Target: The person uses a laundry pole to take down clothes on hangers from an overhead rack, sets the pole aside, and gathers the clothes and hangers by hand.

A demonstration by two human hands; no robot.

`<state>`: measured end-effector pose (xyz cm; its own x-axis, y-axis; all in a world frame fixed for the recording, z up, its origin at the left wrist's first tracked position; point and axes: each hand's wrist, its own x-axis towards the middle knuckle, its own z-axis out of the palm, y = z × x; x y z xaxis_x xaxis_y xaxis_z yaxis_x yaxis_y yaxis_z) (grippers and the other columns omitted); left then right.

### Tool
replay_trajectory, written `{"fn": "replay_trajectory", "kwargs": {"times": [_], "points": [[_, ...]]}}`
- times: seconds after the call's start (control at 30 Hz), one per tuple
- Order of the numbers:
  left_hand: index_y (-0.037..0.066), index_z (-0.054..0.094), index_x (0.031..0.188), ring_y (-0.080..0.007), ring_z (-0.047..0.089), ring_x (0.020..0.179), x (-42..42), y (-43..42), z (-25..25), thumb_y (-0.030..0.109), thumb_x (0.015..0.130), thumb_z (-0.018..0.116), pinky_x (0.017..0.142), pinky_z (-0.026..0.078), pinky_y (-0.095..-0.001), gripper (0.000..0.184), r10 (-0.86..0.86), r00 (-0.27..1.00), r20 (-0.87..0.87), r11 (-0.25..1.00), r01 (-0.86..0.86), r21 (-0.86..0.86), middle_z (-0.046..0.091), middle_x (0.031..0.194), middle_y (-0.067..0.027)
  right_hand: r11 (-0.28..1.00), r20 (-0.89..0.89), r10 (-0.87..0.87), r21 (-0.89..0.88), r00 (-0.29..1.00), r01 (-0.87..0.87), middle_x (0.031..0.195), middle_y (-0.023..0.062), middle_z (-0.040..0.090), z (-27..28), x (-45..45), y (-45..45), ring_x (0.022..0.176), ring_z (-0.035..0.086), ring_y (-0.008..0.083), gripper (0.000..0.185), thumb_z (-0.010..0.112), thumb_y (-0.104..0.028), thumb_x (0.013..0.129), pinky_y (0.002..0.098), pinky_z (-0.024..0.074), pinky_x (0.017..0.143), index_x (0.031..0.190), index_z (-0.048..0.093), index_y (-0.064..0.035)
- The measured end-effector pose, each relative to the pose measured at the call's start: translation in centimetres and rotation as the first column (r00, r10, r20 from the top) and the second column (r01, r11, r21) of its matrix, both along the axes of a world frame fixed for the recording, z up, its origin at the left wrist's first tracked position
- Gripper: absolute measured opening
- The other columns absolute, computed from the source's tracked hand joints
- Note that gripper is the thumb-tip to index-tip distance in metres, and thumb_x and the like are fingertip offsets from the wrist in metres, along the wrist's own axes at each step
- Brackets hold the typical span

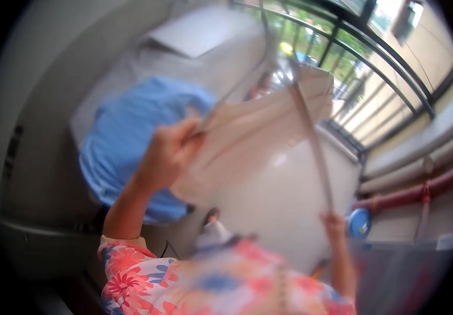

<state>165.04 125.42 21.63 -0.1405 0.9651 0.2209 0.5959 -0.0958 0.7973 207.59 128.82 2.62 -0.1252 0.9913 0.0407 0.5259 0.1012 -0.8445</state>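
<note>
My left hand (171, 152) is raised in front of a blue cloth (132, 131), its fingers closed around the lower end of a thin, pale rod (234, 93). Right beside that hand, a beige cloth (252, 136) spreads toward the railing, blurred by motion. Lower on the right, my right hand (334, 221) is wrapped round the bottom of a long, slim pole (313, 139). The pole slants up to a shiny, blurred head near the rod's upper part; whether the two touch there I cannot tell.
A dark metal railing (378, 58) closes off the far right. Red pipe (441, 184) runs along the right wall, with a round blue object (359, 223) below and a greyish translucent bin (394, 273) in front. A pale covered surface (210, 31) stands at the back left.
</note>
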Motion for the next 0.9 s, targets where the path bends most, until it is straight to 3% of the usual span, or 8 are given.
{"fn": "replay_trajectory", "kwargs": {"times": [0.07,0.3,0.43,0.5,0.6,0.73,0.83,0.9], "points": [[-0.002,0.053,0.092,-0.0006,0.039,0.064,-0.5,1.3,-0.9,0.005,0.078,0.048,0.056,0.033,-0.0142,0.016,0.029,0.994,0.108,0.999,-0.024,-0.041,0.049,0.073,0.0059,0.999,-0.022,-0.043,-0.025,0.999,0.042,0.047,-0.0047,0.027,-3.7,2.8,0.6,0.045,0.023,0.0052,0.038,0.059,-0.017,0.074,0.0234,0.0184,0.038,0.05,0.032,-0.005],[-0.002,0.053,0.089,-0.0024,0.047,0.066,-3.3,4.0,4.4,0.004,0.076,0.05,0.06,0.038,-0.0152,0.014,0.288,0.926,0.243,0.955,-0.297,-0.001,0.055,0.076,0.0002,0.985,-0.244,-0.082,-0.17,0.966,0.041,0.045,-0.0062,0.036,1.4,1.8,9.9,0.039,0.032,0.0015,0.028,0.059,-0.017,0.075,0.0175,0.0218,0.035,0.054,0.045,-0.0061],[-0.002,0.054,0.086,-0.0045,0.049,0.066,-12.0,7.3,2.8,0.006,0.077,0.05,0.059,0.041,-0.0175,0.013,0.327,0.942,0.073,0.943,-0.321,-0.084,0.056,0.077,-0.0019,0.955,-0.273,0.071,-0.258,0.959,-0.144,0.047,-0.0034,0.041,-0.9,1.4,16.2,0.036,0.036,0.0032,0.022,0.059,-0.017,0.075,0.0175,0.027,0.033,0.059,0.048,-0.0056],[-0.002,0.056,0.084,-0.0048,0.049,0.065,-16.3,9.9,-1.1,0.007,0.074,0.053,0.058,0.04,-0.0177,0.013,0.399,0.914,0.076,0.913,-0.387,-0.128,0.056,0.074,-0.002,0.93,-0.388,0.074,-0.305,0.919,-0.203,0.047,-0.0028,0.041,-1.4,1.1,18.8,0.036,0.036,0.0035,0.023,0.058,-0.017,0.075,0.0178,0.0275,0.032,0.059,0.048,-0.006],[-0.001,0.059,0.083,-0.0063,0.049,0.063,-25.0,11.8,-13.4,0.009,0.069,0.059,0.057,0.041,-0.0193,0.017,0.527,0.795,-0.3,0.814,-0.574,-0.092,0.057,0.072,-0.0015,0.866,-0.541,-0.011,-0.425,0.841,-0.263,0.047,-0.0029,0.041,-2.2,1.9,21.1,0.036,0.036,0.0034,0.023,0.059,-0.018,0.075,0.0176,0.027,0.032,0.058,0.047,-0.0065],[0.002,0.06,0.084,-0.0112,0.054,0.064,-25.0,6.0,-17.0,0.013,0.065,0.06,0.06,0.042,-0.0228,0.023,0.629,0.715,-0.306,0.735,-0.675,-0.065,0.06,0.072,-0.006,0.868,-0.378,-0.043,-0.473,0.925,-0.153,0.048,-0.0023,0.042,0.6,-1.9,10.0,0.036,0.034,0.0021,0.024,0.06,-0.017,0.074,0.0173,0.0258,0.031,0.056,0.047,-0.0061],[0.002,0.059,0.085,-0.0185,0.058,0.069,-21.1,13.9,-15.0,0.011,0.066,0.055,0.063,0.044,-0.0277,0.022,0.66,0.517,-0.545,0.687,-0.709,0.158,0.06,0.077,-0.013,0.914,-0.06,0.025,-0.403,0.998,-0.047,0.052,-0.0008,0.047,-2.0,2.6,12.1,0.042,0.04,0.0026,0.024,0.06,-0.017,0.074,0.0178,0.0327,0.036,0.056,0.048,-0.0053],[0.0,0.058,0.086,-0.0201,0.057,0.068,-12.1,18.6,-10.5,0.004,0.072,0.051,0.061,0.044,-0.0283,0.017,0.654,0.66,-0.371,0.756,-0.554,0.348,0.059,0.078,-0.0145,0.967,-0.22,0.015,-0.246,0.975,-0.07,0.058,0.0012,0.054,-2.0,4.8,12.3,0.053,0.048,0.0046,0.02,0.061,-0.017,0.073,0.0208,0.0406,0.046,0.061,0.054,-0.003]]}}
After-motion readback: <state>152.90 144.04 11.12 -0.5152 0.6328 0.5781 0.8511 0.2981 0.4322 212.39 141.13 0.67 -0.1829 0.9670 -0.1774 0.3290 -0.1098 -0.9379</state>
